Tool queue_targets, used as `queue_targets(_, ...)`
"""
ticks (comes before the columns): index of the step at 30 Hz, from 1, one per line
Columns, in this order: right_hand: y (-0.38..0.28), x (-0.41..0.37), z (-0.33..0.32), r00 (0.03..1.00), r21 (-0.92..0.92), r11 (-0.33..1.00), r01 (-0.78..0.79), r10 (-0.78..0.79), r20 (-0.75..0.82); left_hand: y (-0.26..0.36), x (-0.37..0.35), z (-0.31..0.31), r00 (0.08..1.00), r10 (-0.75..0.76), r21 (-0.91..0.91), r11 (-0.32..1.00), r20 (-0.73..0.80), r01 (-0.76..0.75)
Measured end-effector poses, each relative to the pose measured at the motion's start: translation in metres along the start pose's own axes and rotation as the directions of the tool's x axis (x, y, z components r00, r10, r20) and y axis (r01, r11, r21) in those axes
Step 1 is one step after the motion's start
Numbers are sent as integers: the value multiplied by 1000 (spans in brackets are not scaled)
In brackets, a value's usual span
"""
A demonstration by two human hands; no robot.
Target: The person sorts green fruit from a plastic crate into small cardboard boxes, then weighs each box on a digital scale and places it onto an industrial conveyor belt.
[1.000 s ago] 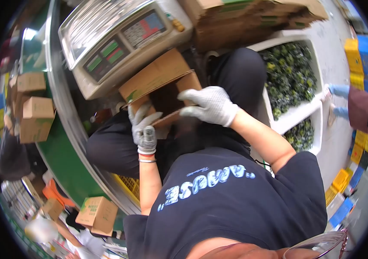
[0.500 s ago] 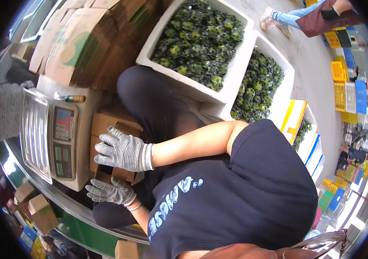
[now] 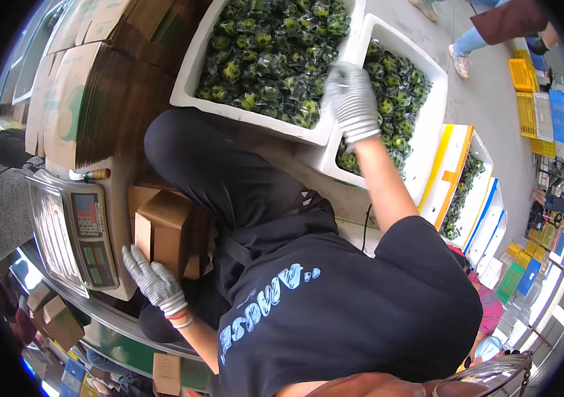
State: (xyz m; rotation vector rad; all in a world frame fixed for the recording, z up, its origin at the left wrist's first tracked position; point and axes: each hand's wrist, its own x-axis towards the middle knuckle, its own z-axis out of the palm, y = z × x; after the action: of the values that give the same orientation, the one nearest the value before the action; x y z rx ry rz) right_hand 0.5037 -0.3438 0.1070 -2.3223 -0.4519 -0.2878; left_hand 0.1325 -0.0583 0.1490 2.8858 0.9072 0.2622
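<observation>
My left hand (image 3: pixel 155 281), in a grey striped knit glove, lies with its fingers stretched out against the side of a small brown cardboard box (image 3: pixel 169 225). The box sits in front of my bent legs. My right hand (image 3: pixel 351 99), gloved alike, is over the shared edge of two white foam boxes. Its fingers are smeared by motion, so I cannot see whether they hold anything. The larger foam box (image 3: pixel 186 79) and the narrower foam box (image 3: pixel 435 106) are filled with small green round pieces in clear plastic wrapping (image 3: pixel 262 59).
Left of the cardboard box stands a weighing scale (image 3: pixel 90 231) with a wooden-handled tool (image 3: pixel 93 175) on it. Flattened cartons (image 3: pixel 90 99) are stacked behind. More foam boxes (image 3: pixel 454 175) stand at right. A person in a brown apron (image 3: pixel 507 23) stands farther off, near yellow crates (image 3: pixel 523 76).
My right hand has moved from above the cardboard box, up and right to the foam boxes. My left hand stays by the cardboard box, which now shows more fully. The view has shifted.
</observation>
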Motion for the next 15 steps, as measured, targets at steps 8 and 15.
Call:
queue_targets(8,219,-60,55,737,-486,760,-431,608,297,16,-1,-7,989,-88,138,988,117,72)
queue_targets(15,201,-22,16,761,296,777,-556,619,-193,-57,-45,-37,815,-555,-942,156,164,296)
